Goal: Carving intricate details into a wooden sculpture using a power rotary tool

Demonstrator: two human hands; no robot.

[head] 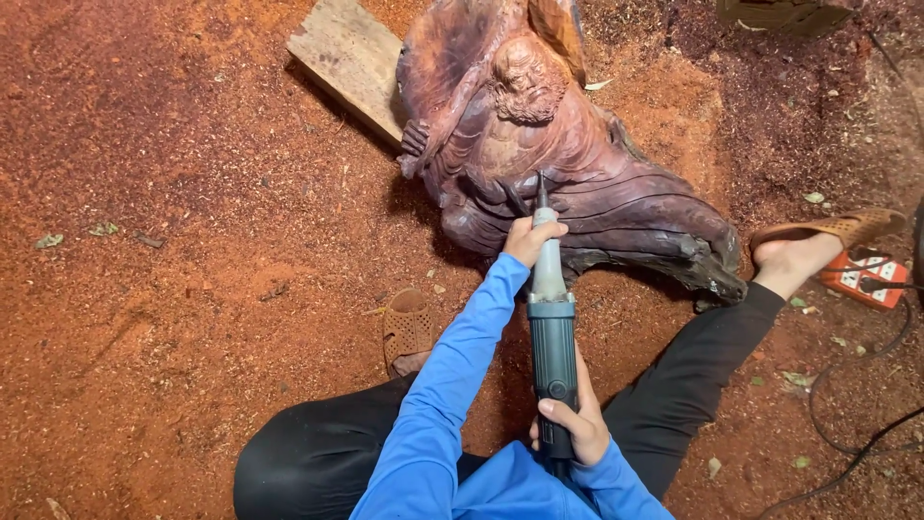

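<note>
Firstly, die grinder: long, rigid, likely weighty; bit touching dark wood carving on sawdust floor. Left hand wrapped round pale nose; right hand curled round dark rear body, fingers closed. Best gripped at both ends; carving apparently heavy, immovable.

Sawdust floor, reddish. On it: carving resting partly on plank, power strip (orange, at right) with cables, scattered leaves, sandal underfoot.
</note>
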